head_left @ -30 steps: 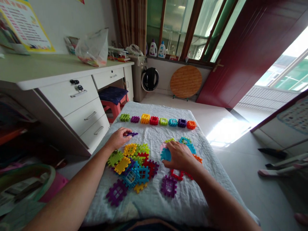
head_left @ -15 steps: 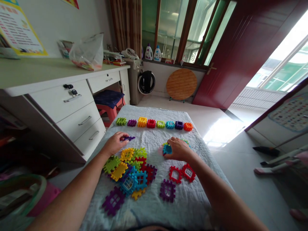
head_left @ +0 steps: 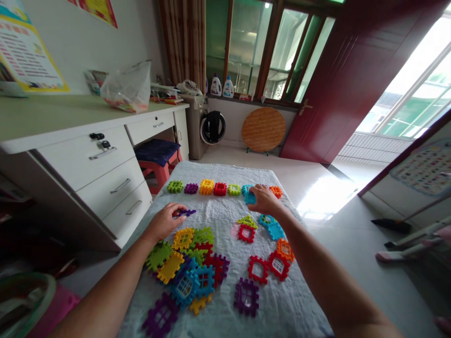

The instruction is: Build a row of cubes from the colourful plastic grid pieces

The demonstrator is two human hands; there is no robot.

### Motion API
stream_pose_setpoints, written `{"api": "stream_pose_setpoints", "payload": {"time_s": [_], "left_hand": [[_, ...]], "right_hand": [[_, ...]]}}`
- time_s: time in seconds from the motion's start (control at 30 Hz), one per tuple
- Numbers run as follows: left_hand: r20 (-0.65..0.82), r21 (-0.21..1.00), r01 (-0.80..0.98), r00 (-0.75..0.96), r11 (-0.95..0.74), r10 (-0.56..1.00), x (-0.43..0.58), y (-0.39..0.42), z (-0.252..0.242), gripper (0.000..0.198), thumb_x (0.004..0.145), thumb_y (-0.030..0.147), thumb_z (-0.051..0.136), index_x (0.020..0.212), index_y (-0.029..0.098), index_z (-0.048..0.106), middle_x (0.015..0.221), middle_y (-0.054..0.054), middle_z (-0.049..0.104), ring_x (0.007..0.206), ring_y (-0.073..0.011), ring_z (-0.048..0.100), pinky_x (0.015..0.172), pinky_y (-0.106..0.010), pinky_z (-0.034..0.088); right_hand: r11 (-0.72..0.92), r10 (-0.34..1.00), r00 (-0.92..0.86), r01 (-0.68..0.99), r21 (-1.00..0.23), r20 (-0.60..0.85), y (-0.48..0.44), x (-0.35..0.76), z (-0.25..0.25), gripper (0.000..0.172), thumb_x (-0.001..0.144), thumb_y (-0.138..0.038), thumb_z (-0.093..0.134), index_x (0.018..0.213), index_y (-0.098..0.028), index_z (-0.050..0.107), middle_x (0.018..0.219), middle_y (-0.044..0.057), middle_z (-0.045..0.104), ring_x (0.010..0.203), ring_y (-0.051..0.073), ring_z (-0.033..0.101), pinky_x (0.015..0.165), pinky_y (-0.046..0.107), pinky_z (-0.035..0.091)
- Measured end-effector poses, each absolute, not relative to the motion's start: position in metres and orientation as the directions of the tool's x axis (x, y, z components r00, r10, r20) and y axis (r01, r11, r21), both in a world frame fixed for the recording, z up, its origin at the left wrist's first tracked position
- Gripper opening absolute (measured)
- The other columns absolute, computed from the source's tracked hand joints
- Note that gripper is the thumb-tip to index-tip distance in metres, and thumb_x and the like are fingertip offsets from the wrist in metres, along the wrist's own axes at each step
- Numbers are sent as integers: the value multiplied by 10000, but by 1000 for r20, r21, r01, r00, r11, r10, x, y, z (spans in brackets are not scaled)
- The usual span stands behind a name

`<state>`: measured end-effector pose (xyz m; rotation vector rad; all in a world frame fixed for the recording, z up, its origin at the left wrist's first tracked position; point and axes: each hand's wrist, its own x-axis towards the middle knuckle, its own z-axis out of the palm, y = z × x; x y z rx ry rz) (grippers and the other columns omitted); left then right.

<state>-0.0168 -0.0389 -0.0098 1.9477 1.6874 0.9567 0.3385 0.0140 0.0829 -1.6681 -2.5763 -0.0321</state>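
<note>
My left hand (head_left: pixel 165 221) pinches a flat purple building-block piece (head_left: pixel 187 212) over the cloth-covered table, left of centre. My right hand (head_left: pixel 264 200) is closed on a flat blue building-block piece (head_left: pixel 250 198), just in front of a turquoise block cube (head_left: pixel 246 188). A row of coloured cubes runs along the far side, including a red cube (head_left: pixel 220 188) and an orange cube (head_left: pixel 276 191); my right hand hides part of the row. Nearer my left forearm lies a mixed pile of notched pieces, with a yellow piece (head_left: pixel 170 267) on top.
Loose pieces lie on the right: a small red frame (head_left: pixel 246 233), a light green triangular piece (head_left: pixel 247 221), blue pieces (head_left: pixel 275 230), and a purple window piece (head_left: pixel 246 296). A white desk (head_left: pixel 88 164) and a stool (head_left: pixel 158 152) stand to the left of the table.
My right hand has moved away from me to the row, carrying the blue piece, uncovering the red frame and green piece. My left hand keeps its purple piece. The view has tilted up slightly.
</note>
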Motion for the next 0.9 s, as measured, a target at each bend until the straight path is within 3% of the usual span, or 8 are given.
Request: {"api": "stream_pose_setpoints", "payload": {"time_s": [0.13,0.27,0.57,0.73,0.9], "left_hand": [[239,684,701,48,-203,970,-18,-39,-10,314,717,409,603,949,205,659,1007,-59,642,840,-210,634,818,-352,529],[243,680,702,58,-213,968,-18,-39,-8,308,721,398,608,959,211,660,991,-52,642,835,-210,630,808,-347,526],[224,688,695,73,-211,972,-19,-39,-7,307,722,407,603,956,214,655,999,-55,634,837,-214,626,811,-357,525],[202,703,684,72,-196,977,-18,-40,-6,304,727,394,592,961,207,643,1001,-55,622,854,-212,625,836,-365,519],[206,710,678,62,-193,977,-16,-40,-4,299,716,395,600,952,215,643,999,-51,622,850,-211,623,834,-366,526]], "right_hand": [[341,939,-340,940,-10,58,67,346,90,526,690,-425,618,1155,-189,552,1148,102,554,1035,272,473,851,337,338],[367,930,-365,930,31,-44,97,346,87,545,674,-355,628,1190,-196,553,1204,105,539,1061,284,464,855,344,330],[403,908,-389,913,65,-155,112,341,76,541,657,-351,645,1173,-208,575,1199,111,547,1084,302,462,836,366,363],[414,897,-393,907,72,-204,113,338,71,694,611,-395,695,1257,-213,519,1279,122,520,1142,329,446,871,401,375],[408,901,-383,908,95,-204,110,333,70,542,613,-365,681,1121,-191,604,1155,122,607,1087,334,494,856,411,385]]}}
